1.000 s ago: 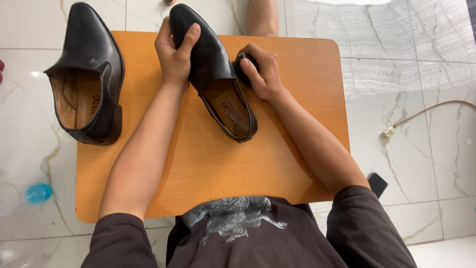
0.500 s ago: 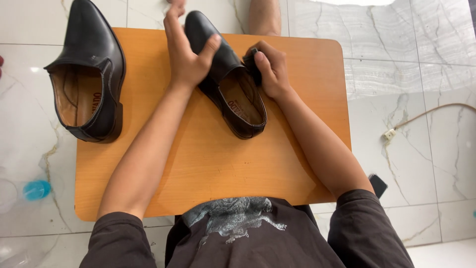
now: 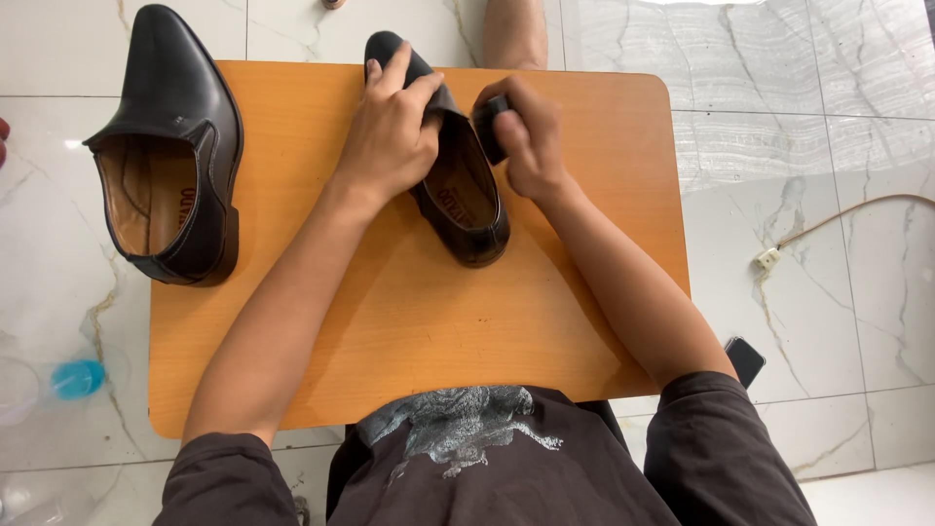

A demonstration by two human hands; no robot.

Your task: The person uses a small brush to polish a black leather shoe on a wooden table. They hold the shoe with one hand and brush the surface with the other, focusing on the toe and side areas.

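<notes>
1. A second black shoe point(image 3: 168, 156) stands at the far left edge of the orange wooden surface point(image 3: 409, 331), well apart from both hands, its opening facing up and its toe pointing far.
2. The floor point(image 3: 808, 117) around is white marble tile. A pale cord with a small plug point(image 3: 769, 257) lies on it to the right.
3. A dark phone point(image 3: 745, 358) lies on the floor by the near right corner of the surface, just beside the right sleeve.
4. A blue cap point(image 3: 76, 378) on a clear container sits on the floor to the near left.
5. A bare leg point(image 3: 513, 31) shows past the far edge of the surface.
6. Nothing lies between the hands and the shoe point(image 3: 458, 185) they work on, which rests near the far middle of the surface, toe pointing far.
7. The left hand point(image 3: 390, 131) lies over the front of this shoe, fingers point(image 3: 414, 83) a little spread and curved down on the leather, holding it steady.
8. The right hand point(image 3: 531, 141) is at the shoe's right side, fingers curled tight around a small dark pad or brush point(image 3: 490, 125) that touches the shoe's rim. Which it is cannot be told.
</notes>
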